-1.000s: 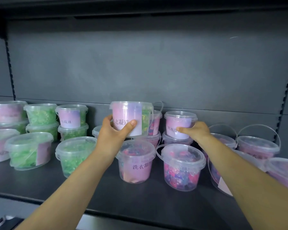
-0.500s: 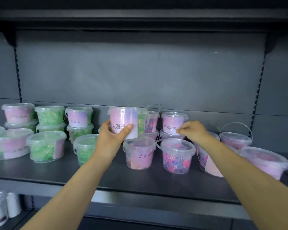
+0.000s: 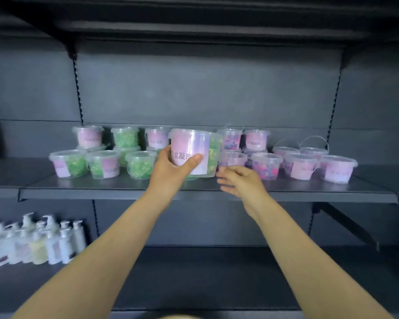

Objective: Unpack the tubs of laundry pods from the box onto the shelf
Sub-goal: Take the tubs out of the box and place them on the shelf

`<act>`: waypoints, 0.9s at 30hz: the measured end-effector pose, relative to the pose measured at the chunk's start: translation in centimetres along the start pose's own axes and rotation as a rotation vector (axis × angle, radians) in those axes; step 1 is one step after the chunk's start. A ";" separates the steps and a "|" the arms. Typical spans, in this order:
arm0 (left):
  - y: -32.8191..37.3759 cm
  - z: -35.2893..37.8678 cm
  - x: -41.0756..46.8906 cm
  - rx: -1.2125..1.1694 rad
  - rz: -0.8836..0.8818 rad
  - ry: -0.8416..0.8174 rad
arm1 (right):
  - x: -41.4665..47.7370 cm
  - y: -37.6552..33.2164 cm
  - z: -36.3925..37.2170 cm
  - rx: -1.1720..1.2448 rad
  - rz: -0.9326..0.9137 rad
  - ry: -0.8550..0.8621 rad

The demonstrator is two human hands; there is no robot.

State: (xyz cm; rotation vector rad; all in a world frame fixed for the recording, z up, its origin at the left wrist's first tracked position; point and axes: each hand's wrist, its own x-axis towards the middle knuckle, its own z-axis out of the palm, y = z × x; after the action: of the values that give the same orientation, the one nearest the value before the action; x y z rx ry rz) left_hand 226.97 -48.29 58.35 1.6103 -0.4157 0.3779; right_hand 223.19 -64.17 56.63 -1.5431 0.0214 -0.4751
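One tub (image 3: 200,146) is gripped in the left hand (image 3: 168,172), thumb (image 3: 192,159) across its label (image 3: 182,143), at the shelf (image 3: 115,188) front between green tubs (image 3: 139,164) and pink tubs (image 3: 266,165). Right hand (image 3: 240,184) empty, fingers (image 3: 226,174) loose. Assessment: light, rigid, smooth-walled plastic, likely slippery; lid may pop. Best hold: round the body below the rim.

The clear round plastic tub (image 3: 189,143) in my left hand's fingers (image 3: 195,158) is showing green pods beside a pale pink-to-lilac label with dark characters. Clear tubs of green pods (image 3: 139,164) are wearing pink labels, as are clear tubs of pink, purple and blue pods (image 3: 266,165), on the dark grey metal shelf (image 3: 124,187).
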 end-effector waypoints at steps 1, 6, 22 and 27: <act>0.5 -1.3 -0.9 0.015 0.004 -0.011 | -1.4 -0.1 1.5 0.056 0.011 0.001; 1.9 -6.7 -3.8 0.017 0.003 -0.013 | -6.5 -0.9 7.6 0.335 0.018 0.006; -0.9 -11.1 -0.1 0.054 -0.034 0.057 | -1.7 0.5 14.4 0.222 -0.045 -0.129; -2.0 -10.0 4.0 0.064 -0.026 0.020 | 3.1 0.3 13.5 0.146 -0.088 -0.136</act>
State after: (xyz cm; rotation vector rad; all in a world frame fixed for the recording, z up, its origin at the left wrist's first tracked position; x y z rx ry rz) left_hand 231.51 -38.36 59.33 1.6714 -0.3709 0.3907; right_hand 230.28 -52.33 57.82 -1.4334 -0.1840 -0.4307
